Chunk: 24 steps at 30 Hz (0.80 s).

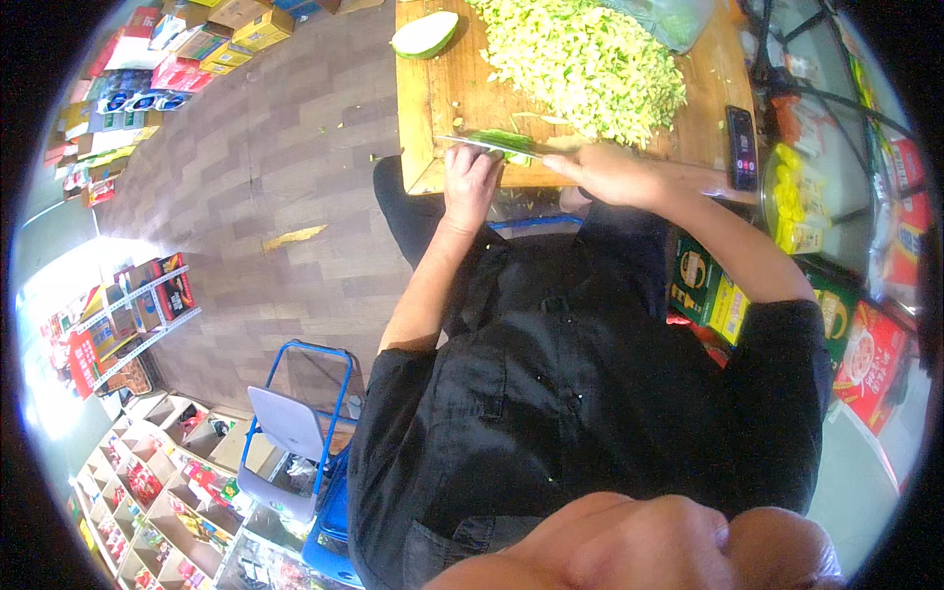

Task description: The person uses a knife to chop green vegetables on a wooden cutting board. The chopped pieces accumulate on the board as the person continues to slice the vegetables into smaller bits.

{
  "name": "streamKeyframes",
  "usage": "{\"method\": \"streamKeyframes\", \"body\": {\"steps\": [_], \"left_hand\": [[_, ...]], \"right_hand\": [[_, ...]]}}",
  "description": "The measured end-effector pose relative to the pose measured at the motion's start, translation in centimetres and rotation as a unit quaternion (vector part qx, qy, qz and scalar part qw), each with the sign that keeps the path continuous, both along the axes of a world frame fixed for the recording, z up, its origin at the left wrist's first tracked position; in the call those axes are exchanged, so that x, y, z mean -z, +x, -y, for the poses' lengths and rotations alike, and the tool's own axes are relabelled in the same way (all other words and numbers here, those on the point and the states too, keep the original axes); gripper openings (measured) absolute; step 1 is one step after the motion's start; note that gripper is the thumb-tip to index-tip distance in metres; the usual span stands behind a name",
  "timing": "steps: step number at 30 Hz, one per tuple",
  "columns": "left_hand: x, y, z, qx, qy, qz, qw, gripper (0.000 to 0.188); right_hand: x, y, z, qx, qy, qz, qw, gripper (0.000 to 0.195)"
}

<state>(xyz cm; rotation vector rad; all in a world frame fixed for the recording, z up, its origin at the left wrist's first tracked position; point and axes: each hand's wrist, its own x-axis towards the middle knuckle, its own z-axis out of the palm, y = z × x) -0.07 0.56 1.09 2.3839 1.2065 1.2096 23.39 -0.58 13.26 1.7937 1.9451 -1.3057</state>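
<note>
My right hand (601,173) grips the handle of a kitchen knife (476,143), whose blade points left over the near edge of a wooden table (435,110). Green vegetable slices (509,140) lie under and just beyond the blade. Curled fingers of my left hand (470,173) rest beside the blade's near side, close to the slices; whether they press on a piece is hidden. Beyond the hands spreads a large heap of chopped pale-green vegetable (590,70). A halved green vegetable (425,35), cut face up, sits at the table's far left.
A phone (742,147) lies at the table's right edge. Near the heap is a clear plastic bag (682,22). Yellow packages (790,192) and boxes stand to the right. A blue-framed folding chair (291,420) and compartment shelving (177,501) are at lower left.
</note>
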Motion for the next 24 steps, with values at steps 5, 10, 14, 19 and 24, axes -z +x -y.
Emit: {"method": "streamKeyframes", "body": {"steps": [5, 10, 14, 19, 24], "left_hand": [[0.3, 0.2, -0.2, 0.013, -0.003, 0.009, 1.000, 0.026], [0.3, -0.4, -0.3, 0.015, -0.006, -0.003, 1.000, 0.019], [0.8, -0.3, -0.2, -0.012, 0.018, -0.007, 1.000, 0.018], [0.7, -0.1, -0.1, 0.002, 0.020, 0.010, 1.000, 0.018], [0.5, -0.1, -0.2, 0.001, 0.021, 0.011, 1.000, 0.017]], "right_hand": [[4.3, -0.2, -0.3, -0.002, 0.022, 0.017, 1.000, 0.088], [1.9, -2.8, -2.0, 0.006, 0.023, -0.010, 1.000, 0.092], [-0.3, -1.1, -0.4, 0.041, -0.030, -0.012, 0.999, 0.072], [0.6, 0.6, -0.6, 0.014, -0.024, -0.041, 0.999, 0.073], [2.7, -1.5, -1.2, -0.007, 0.001, -0.026, 1.000, 0.074]]}}
